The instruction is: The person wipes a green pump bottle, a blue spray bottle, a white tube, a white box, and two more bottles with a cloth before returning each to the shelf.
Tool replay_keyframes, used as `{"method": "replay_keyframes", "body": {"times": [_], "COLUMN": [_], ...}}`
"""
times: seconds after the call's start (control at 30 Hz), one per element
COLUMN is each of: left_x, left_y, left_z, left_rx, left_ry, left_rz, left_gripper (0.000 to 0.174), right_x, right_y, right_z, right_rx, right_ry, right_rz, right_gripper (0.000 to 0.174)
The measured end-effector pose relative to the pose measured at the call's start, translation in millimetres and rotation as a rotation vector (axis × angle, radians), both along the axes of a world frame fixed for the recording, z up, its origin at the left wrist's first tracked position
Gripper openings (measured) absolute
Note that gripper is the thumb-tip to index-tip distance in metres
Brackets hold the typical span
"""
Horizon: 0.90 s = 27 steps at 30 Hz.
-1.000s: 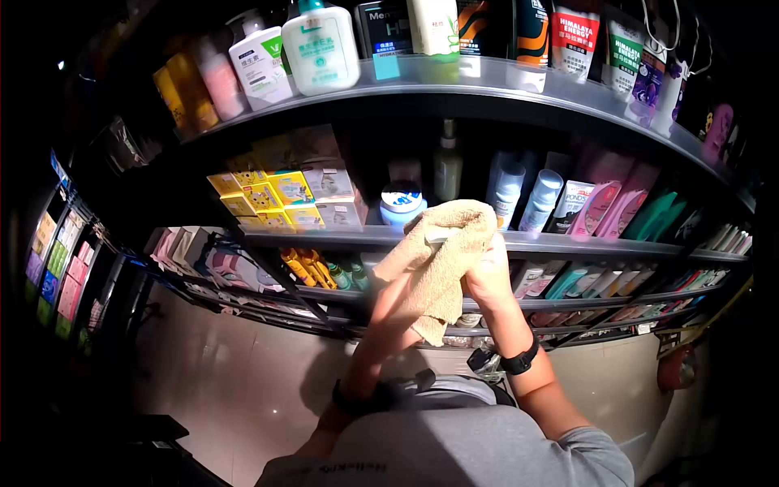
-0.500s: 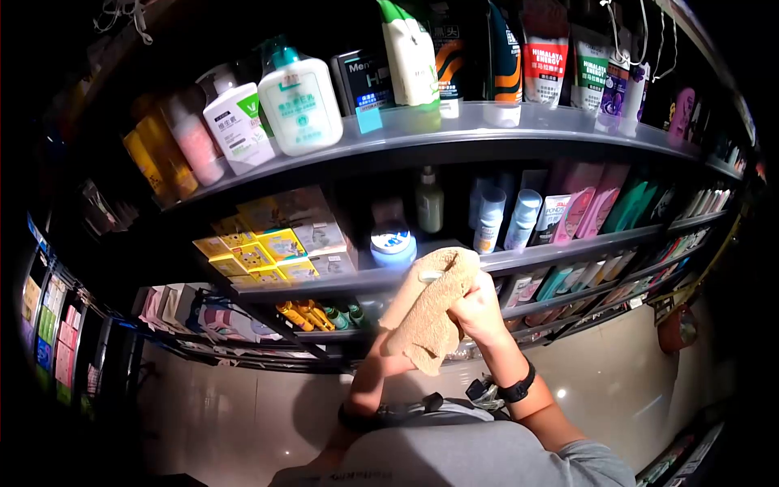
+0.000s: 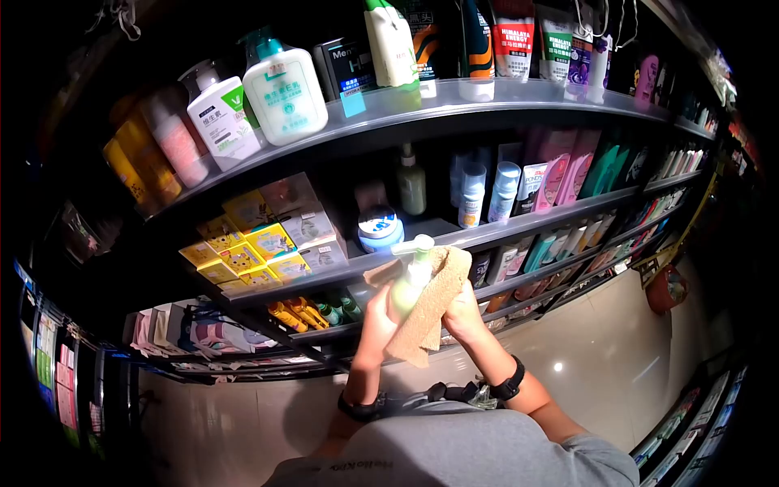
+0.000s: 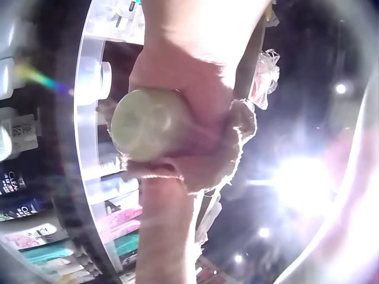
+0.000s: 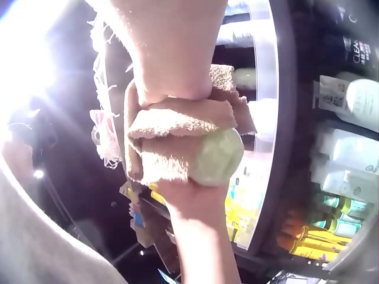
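With left hand (image 3: 375,326) curled round the pale green pump bottle (image 3: 403,294), holds it before the middle shelf (image 3: 503,227); with right hand (image 3: 462,312), grips the tan cloth (image 3: 434,312) against its side. Has just bared the pump head (image 3: 422,245), previously covered, perhaps shifting the wiping to the body. Can read "HIMALAYA ENERGY" on a red tube (image 3: 513,45) and a green tube (image 3: 557,46), "POND'S" on a white-and-black tube (image 3: 530,185), "Men" on a dark box (image 3: 344,69)

- Head: looks forward and down from above, shirt (image 3: 471,445) at six o'clock.
- Left wrist: close, facing up, shelf (image 4: 86,139) at nine.
- Right wrist: likewise, shelf at three.
- Wrists share bottle (image 4: 145,125), cloth (image 5: 172,118).
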State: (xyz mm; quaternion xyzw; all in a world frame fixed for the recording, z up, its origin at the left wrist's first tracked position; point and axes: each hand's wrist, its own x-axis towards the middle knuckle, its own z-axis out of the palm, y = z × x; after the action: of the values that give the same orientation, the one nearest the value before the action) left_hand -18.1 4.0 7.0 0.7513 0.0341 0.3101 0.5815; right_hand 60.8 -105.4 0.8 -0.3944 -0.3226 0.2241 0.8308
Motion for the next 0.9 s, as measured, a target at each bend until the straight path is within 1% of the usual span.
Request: {"method": "replay_keyframes", "body": {"times": [0.03,0.07,0.1,0.17,0.2,0.23,0.3,0.33,0.37,0.4,0.43,0.5,0.53,0.57,0.63,0.67,0.7,0.73,0.77,0.8,0.83,0.9], "left_x": [-5,-9,-11,-11,-12,-13,-17,-18,-20,-24,-28,-31,-33,-32,-33,-36,-38,-41,-44,-47,-47,-48], "left_y": [2,3,5,7,5,1,-4,-3,-1,0,1,7,11,11,10,12,11,10,9,8,8,8], "left_z": [0,2,-4,-15,-15,-16,0,2,3,2,-3,-15,-22,-30,-46,-45,-45,-43,-37,-26,-21,-14], "left_rx": [0.033,0.004,0.003,-0.035,-0.147,-0.300,-0.746,-0.758,-1.028,-1.298,-1.311,-0.139,-0.308,-0.314,-0.590,-0.610,-0.619,-0.560,-0.499,-0.307,-0.305,-0.994], "left_ry": [0.021,0.054,0.058,0.129,0.152,0.166,0.204,0.207,0.150,0.083,0.085,-0.048,0.004,0.003,-0.203,-0.141,-0.141,-0.076,-0.014,0.072,0.069,0.194], "left_rz": [0.003,-0.024,-0.028,-0.006,-0.052,-0.106,-0.309,-0.307,-0.472,-0.635,-0.627,-0.384,-0.452,-0.455,-0.601,-0.636,-0.632,-0.549,-0.464,-0.374,-0.367,-0.295], "left_gripper": [0.032,0.031,0.031,0.027,0.023,0.024,0.029,0.029,0.035,0.043,0.043,0.059,0.072,0.072,0.074,0.078,0.078,0.076,0.076,0.063,0.063,0.046], "right_x": [-2,-2,-4,-4,-2,-1,5,2,4,2,0,-1,-3,-4,-6,-8,-11,-13,-13,-14,-18,-28], "right_y": [1,2,2,2,1,2,2,2,2,2,3,4,3,3,2,0,-1,-2,-2,-2,-1,4], "right_z": [-3,-4,-4,5,11,16,23,32,34,38,40,32,25,20,12,9,6,5,4,5,6,12], "right_rx": [-0.005,-0.076,-0.078,-0.210,-0.236,-0.230,-0.164,-0.138,-0.149,-0.140,-0.128,-0.174,-0.140,-0.106,-0.123,-0.136,-0.150,-0.156,-0.216,-0.274,-0.273,-0.165], "right_ry": [0.027,-0.023,-0.019,-0.196,-0.186,-0.127,-0.055,0.018,0.029,0.066,0.103,0.094,0.074,0.055,0.061,0.064,0.068,0.070,0.004,-0.065,-0.068,-0.093], "right_rz": [0.038,-0.003,-0.006,-0.060,-0.008,0.026,0.161,0.210,0.234,0.277,0.318,0.307,0.316,0.325,0.334,0.349,0.366,0.371,0.340,0.310,0.316,0.131], "right_gripper": [0.041,0.042,0.042,0.042,0.042,0.040,0.041,0.049,0.056,0.057,0.057,0.059,0.058,0.056,0.055,0.053,0.052,0.052,0.048,0.044,0.044,0.039]}}
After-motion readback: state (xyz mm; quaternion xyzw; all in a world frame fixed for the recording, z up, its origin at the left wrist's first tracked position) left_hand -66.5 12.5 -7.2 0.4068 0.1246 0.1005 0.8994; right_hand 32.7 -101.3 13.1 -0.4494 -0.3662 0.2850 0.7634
